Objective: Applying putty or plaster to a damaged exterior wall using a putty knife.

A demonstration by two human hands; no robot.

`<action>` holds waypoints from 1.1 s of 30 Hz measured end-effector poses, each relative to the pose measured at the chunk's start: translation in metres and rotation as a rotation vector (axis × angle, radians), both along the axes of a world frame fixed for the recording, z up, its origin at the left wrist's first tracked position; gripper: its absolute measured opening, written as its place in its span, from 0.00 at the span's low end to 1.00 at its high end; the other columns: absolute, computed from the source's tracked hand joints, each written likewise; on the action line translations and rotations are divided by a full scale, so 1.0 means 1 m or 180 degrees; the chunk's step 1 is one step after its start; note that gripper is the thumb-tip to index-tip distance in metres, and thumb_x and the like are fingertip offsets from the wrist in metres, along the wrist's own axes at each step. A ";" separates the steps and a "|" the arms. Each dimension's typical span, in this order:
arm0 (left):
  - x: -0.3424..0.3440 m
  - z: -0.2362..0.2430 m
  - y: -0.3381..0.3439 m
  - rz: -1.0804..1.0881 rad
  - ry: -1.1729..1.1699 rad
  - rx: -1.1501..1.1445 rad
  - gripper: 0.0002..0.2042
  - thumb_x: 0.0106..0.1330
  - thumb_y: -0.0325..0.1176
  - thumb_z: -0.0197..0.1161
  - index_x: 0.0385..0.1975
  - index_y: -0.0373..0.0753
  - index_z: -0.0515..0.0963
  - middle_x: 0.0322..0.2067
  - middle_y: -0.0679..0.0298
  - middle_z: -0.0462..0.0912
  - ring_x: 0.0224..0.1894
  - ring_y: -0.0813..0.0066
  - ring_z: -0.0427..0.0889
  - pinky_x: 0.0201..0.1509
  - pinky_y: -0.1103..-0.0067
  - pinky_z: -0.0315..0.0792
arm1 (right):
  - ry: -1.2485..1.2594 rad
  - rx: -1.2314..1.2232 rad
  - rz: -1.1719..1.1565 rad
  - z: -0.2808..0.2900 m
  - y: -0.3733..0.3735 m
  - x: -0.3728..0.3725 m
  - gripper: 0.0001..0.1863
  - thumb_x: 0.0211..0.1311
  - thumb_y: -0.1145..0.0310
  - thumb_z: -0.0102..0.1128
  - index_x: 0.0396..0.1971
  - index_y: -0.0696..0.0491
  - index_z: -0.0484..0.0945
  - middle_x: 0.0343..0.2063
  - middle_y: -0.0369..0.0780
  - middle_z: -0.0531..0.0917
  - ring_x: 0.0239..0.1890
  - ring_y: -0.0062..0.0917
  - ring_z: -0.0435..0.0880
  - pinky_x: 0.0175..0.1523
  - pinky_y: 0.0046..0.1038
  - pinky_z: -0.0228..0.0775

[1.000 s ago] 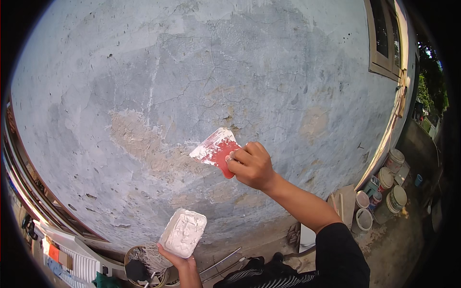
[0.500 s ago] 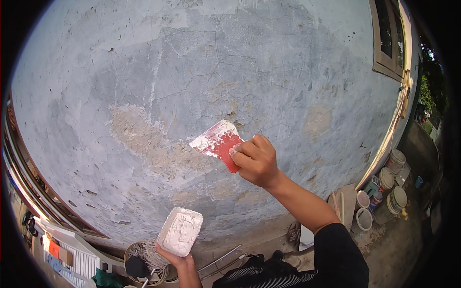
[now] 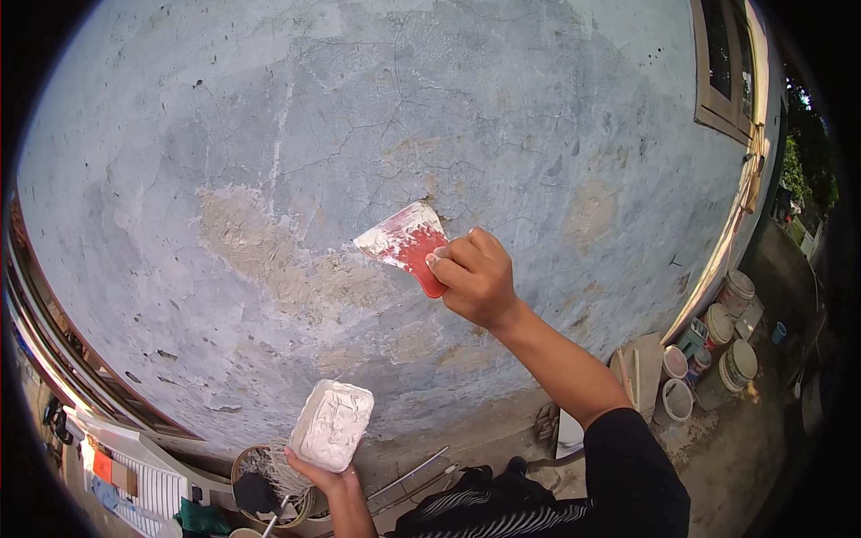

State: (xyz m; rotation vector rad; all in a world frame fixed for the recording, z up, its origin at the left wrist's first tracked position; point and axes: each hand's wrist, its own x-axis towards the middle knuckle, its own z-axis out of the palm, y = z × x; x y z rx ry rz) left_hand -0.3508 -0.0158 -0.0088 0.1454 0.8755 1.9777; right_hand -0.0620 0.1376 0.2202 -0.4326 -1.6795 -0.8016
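My right hand [image 3: 480, 276] is closed on a red putty knife [image 3: 420, 254] whose broad blade is smeared with white putty. The blade's edge lies at the blue-grey wall [image 3: 359, 134], by a cracked spot; whether it touches cannot be told. Lower down, my left hand [image 3: 330, 477] supports a small white rectangular tub [image 3: 331, 425] filled with white putty, its fingers curled around the bottom and side. Left of the blade a rough beige patch [image 3: 260, 247] spreads across the wall, and a smaller beige patch [image 3: 590, 213] shows to the right.
Several paint buckets [image 3: 738, 366] stand on the ground at right, beside a leaning board with sticks [image 3: 639, 372]. A window frame [image 3: 723, 112] is at upper right. At lower left are a basket with a mop head [image 3: 269, 475] and a white slatted item [image 3: 134, 493].
The putty knife and my right hand appear slightly higher in view, with the wall scene shifting a little to the left. The tub has also risen slightly.
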 end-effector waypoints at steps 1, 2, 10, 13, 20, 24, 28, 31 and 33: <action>-0.001 0.000 0.000 0.0009 0.0001 0.0009 0.43 0.65 0.75 0.36 0.71 0.50 0.64 0.64 0.61 0.76 0.58 0.51 0.81 0.42 0.47 0.79 | -0.0097 -0.0113 -0.0034 0.002 -0.003 0.001 0.11 0.40 0.81 0.65 0.26 0.50 0.80 0.25 0.32 0.77 0.26 0.27 0.71 0.29 0.28 0.63; -0.002 -0.001 -0.001 0.0019 -0.0003 0.0042 0.43 0.65 0.75 0.36 0.71 0.49 0.63 0.64 0.60 0.76 0.58 0.51 0.81 0.42 0.47 0.79 | -0.0096 -0.0103 -0.0025 0.006 -0.005 0.001 0.11 0.40 0.81 0.65 0.26 0.50 0.80 0.25 0.32 0.77 0.26 0.27 0.71 0.29 0.28 0.63; -0.001 0.001 0.003 0.0048 -0.0032 0.0050 0.45 0.65 0.76 0.36 0.71 0.46 0.63 0.64 0.58 0.76 0.57 0.50 0.82 0.40 0.48 0.80 | 0.0636 -0.0387 0.0320 0.058 0.003 0.025 0.08 0.54 0.83 0.64 0.32 0.55 0.82 0.31 0.38 0.85 0.32 0.32 0.78 0.36 0.30 0.70; -0.001 0.000 0.005 0.0064 -0.0047 0.0023 0.45 0.64 0.76 0.36 0.71 0.47 0.63 0.64 0.58 0.76 0.57 0.50 0.82 0.40 0.48 0.81 | 0.0905 -0.0702 0.0684 0.066 0.009 0.029 0.08 0.56 0.83 0.63 0.34 0.55 0.81 0.31 0.39 0.84 0.33 0.33 0.78 0.36 0.31 0.71; -0.008 -0.008 0.009 0.0040 -0.0060 0.0120 0.44 0.64 0.76 0.38 0.71 0.49 0.63 0.66 0.59 0.74 0.59 0.49 0.80 0.42 0.44 0.79 | 0.0282 -0.0858 0.0571 0.074 0.005 0.030 0.09 0.55 0.85 0.64 0.35 0.57 0.80 0.32 0.39 0.84 0.34 0.33 0.80 0.39 0.30 0.72; -0.007 -0.008 0.012 0.0022 -0.0179 0.0098 0.44 0.64 0.76 0.38 0.72 0.49 0.63 0.65 0.59 0.74 0.59 0.49 0.80 0.41 0.43 0.78 | 0.0005 -0.0763 0.0452 0.074 0.009 0.034 0.11 0.53 0.88 0.62 0.34 0.57 0.80 0.33 0.40 0.85 0.35 0.33 0.81 0.42 0.31 0.73; -0.012 -0.016 0.011 -0.0003 -0.0031 0.0193 0.44 0.64 0.75 0.38 0.72 0.49 0.62 0.65 0.59 0.74 0.59 0.48 0.80 0.41 0.43 0.78 | 0.0087 -0.0669 0.0497 0.071 0.004 0.031 0.10 0.53 0.87 0.63 0.34 0.58 0.80 0.33 0.40 0.85 0.35 0.33 0.81 0.41 0.28 0.73; -0.011 -0.016 0.012 -0.0022 -0.0164 0.0160 0.44 0.64 0.75 0.38 0.72 0.49 0.62 0.65 0.58 0.74 0.58 0.48 0.80 0.41 0.43 0.78 | 0.0249 -0.1004 0.0570 0.069 0.009 0.034 0.09 0.55 0.86 0.63 0.35 0.57 0.81 0.33 0.40 0.85 0.35 0.31 0.81 0.40 0.26 0.73; -0.007 -0.012 0.011 0.0013 -0.0056 0.0182 0.44 0.65 0.75 0.38 0.72 0.48 0.62 0.65 0.58 0.74 0.58 0.47 0.80 0.41 0.43 0.78 | 0.0686 -0.1187 0.0798 0.064 0.013 0.036 0.06 0.61 0.80 0.64 0.37 0.56 0.82 0.31 0.39 0.85 0.33 0.26 0.80 0.37 0.27 0.72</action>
